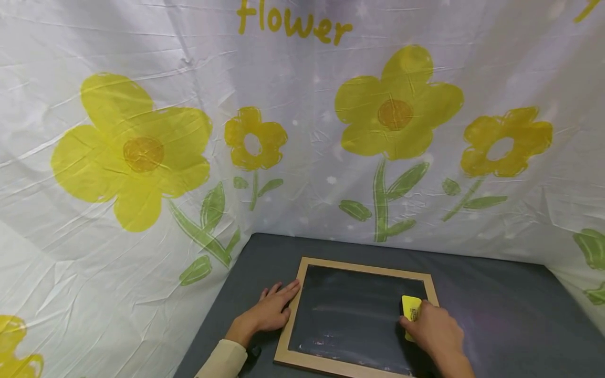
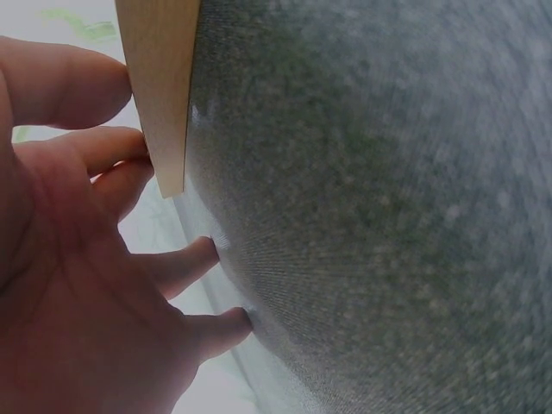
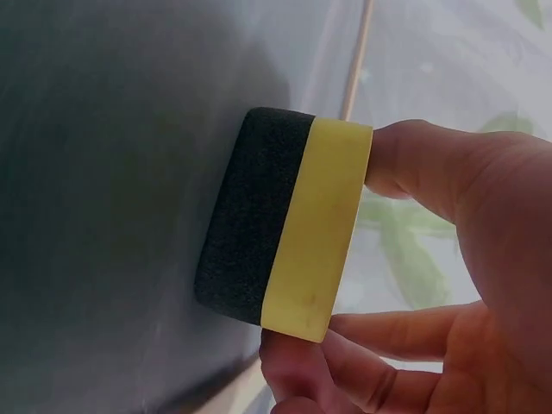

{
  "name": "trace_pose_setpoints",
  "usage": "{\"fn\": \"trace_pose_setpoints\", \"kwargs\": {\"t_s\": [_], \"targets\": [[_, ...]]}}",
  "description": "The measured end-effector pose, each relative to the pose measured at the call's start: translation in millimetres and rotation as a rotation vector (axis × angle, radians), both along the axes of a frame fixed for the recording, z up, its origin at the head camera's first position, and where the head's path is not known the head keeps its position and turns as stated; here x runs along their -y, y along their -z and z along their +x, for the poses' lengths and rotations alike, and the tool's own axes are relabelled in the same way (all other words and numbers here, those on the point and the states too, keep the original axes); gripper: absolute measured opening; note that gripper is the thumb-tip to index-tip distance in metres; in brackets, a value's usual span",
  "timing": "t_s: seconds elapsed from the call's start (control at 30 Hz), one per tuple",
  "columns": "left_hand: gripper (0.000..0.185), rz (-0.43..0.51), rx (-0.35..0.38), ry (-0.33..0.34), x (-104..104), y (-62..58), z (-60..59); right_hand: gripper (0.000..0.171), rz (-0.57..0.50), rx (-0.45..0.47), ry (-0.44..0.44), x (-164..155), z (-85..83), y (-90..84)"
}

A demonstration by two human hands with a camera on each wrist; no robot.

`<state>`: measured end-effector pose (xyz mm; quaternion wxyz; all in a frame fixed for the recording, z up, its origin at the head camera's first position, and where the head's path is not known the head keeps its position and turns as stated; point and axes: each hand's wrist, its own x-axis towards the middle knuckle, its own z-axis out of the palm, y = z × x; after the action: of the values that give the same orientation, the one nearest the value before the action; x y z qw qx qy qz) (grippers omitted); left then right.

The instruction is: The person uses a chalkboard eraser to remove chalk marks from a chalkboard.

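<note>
From the head view, I see the board lying flat on the dark table, its long axis running left to right across me and its far edge toward the flowered sheet. My right hand holds the eraser on the board's right side, just inside the right frame rail. The eraser stands with its long axis running from near to far, across the board's long axis, its yellow back up. My left hand lies flat beside the board's left rail, fingers straight and touching the frame. Pale chalk smears remain along the board's near edge.

In the left wrist view, I see the left hand spread wide, fingertips on the table and the frame's corner against the upper fingers. It only presses, it grips nothing. I judge that a hard stroke toward the left could slide the board, since flat fingers give a weak stop.

In the right wrist view, the right hand pinches the eraser by its yellow back, thumb on one end and fingers on the other, the black felt flat against the board's slate. The pinch sits high on the eraser, so I judge it could tip onto an edge and skip, leaving streaks. It is also close to the right rail; a stroke outward could knock the eraser on the frame and twist it out of the pinch.
</note>
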<state>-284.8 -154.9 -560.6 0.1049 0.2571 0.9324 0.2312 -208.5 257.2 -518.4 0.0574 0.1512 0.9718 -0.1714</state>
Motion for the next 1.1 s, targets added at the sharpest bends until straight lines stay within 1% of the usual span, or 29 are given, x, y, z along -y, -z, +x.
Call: {"fn": "trace_pose_setpoints", "kwargs": {"t_s": [0.23, 0.4, 0.67, 0.8, 0.93, 1.1], "targets": [[0.067, 0.006, 0.006, 0.005, 0.4, -1.3, 1.0, 0.071, -0.009, 0.036, 0.011, -17.6, 5.4, -0.4], [0.068, 0.009, 0.016, 0.005, 0.7, -2.0, 1.8, 0.068, -0.012, 0.048, 0.015, -24.5, 7.6, 0.1], [0.067, 0.032, 0.012, 0.017, 0.7, -2.7, 1.2, 0.066, -0.007, 0.065, 0.021, -25.0, 7.1, -2.6], [0.067, 0.034, 0.015, 0.015, 0.1, -3.0, 1.6, 0.063, -0.008, 0.064, 0.008, -24.5, 7.8, -3.6], [0.067, 0.013, 0.009, 0.007, -0.5, -4.0, 2.1, 0.064, -0.006, 0.056, -0.009, -23.6, 8.3, -4.4], [0.066, 0.025, 0.001, 0.022, 0.4, -3.5, 2.9, 0.066, 0.000, 0.030, -0.030, -20.7, 9.2, -4.3]]}}
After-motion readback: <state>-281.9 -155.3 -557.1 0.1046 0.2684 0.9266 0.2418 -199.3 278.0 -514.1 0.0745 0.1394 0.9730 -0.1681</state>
